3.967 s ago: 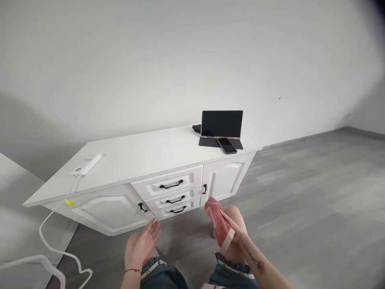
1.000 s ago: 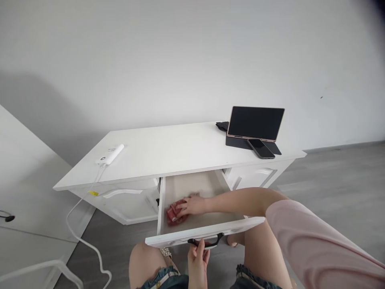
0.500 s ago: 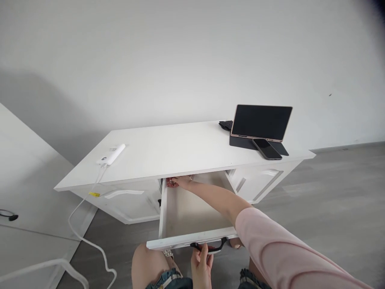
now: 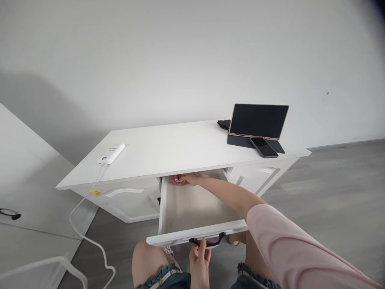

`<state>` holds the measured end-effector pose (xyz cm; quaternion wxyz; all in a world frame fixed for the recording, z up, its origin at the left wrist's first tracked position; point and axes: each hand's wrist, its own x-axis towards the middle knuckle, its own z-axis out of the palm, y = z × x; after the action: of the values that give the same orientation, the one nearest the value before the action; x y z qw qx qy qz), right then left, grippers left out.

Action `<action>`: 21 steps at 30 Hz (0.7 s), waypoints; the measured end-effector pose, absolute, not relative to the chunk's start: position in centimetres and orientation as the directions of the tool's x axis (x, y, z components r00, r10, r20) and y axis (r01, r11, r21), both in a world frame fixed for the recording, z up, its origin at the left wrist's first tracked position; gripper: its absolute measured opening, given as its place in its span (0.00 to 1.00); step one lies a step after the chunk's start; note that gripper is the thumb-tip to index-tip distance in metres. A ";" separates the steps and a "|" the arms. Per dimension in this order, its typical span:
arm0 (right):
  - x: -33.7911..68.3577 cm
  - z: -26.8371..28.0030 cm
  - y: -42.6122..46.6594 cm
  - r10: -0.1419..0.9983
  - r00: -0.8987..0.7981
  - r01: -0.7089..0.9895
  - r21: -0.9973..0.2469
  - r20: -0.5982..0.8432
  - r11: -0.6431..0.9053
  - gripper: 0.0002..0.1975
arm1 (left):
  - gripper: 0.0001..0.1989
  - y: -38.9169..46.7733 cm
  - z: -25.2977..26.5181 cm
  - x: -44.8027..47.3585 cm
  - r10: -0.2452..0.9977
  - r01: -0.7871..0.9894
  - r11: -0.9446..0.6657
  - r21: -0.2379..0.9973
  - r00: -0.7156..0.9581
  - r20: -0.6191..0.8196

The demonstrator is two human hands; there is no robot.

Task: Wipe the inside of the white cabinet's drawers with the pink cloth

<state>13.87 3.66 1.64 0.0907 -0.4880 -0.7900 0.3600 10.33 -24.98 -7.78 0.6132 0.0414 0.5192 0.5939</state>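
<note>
My left hand (image 4: pixel 200 257) has its fingers closed round the black handle (image 4: pixel 214 241) on the front of a pulled-out white drawer (image 4: pixel 192 208). My right arm, in a pink sleeve, reaches over the drawer's side to its back. There my right hand (image 4: pixel 190 179) grips a small pink-red item with white parts (image 4: pixel 178 180), close to the back left corner under the cabinet top. The fingers and the cabinet edge cover much of the item, so its kind does not show. Bare pale drawer bottom shows in front of the hand.
On the white cabinet top (image 4: pixel 156 148) lies a white power bank (image 4: pixel 116 154) with cables hanging down at left. At right, a tablet (image 4: pixel 258 121) stands on a dark cover, with a phone (image 4: pixel 264 147) and a black folded item (image 4: pixel 223 124). My knees are below the drawer.
My right hand has shifted a little to the right at the drawer's back, and the pink-red item has moved with it. My left hand stays on the handle. The view has turned slightly.
</note>
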 end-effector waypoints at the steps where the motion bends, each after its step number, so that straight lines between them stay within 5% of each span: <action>1: 14.4 1.6 3.5 0.809 -0.548 0.698 -0.650 -0.215 0.300 0.12 | 0.22 -25.0 -7.7 10.4 0.773 -0.688 0.285 0.667 -0.246 -0.585; 7: 16.2 0.7 1.4 0.597 -0.756 0.615 -0.602 -0.268 0.509 0.25 | 0.24 -24.9 -6.6 10.6 0.758 -0.697 0.283 0.659 -0.258 -0.599; 16: 17.4 0.1 -4.5 0.300 -0.898 0.432 -0.525 -0.321 0.733 0.30 | 0.21 -24.8 -6.0 10.6 0.785 -0.698 0.275 0.661 -0.235 -0.574; 18: 17.7 0.2 -5.5 0.293 -0.898 0.436 -0.586 -0.328 0.683 0.27 | 0.20 -24.9 -6.2 10.5 0.789 -0.697 0.277 0.661 -0.228 -0.571; 21: 18.5 0.3 -6.4 0.432 -0.803 0.595 -0.597 -0.412 0.538 0.21 | 0.19 -24.8 -6.4 10.5 0.776 -0.699 0.283 0.657 -0.236 -0.585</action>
<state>18.48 -6.38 0.28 -0.1079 -0.2950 -0.8702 0.3795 10.48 -24.84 -6.42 0.6169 0.0374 0.5107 0.5978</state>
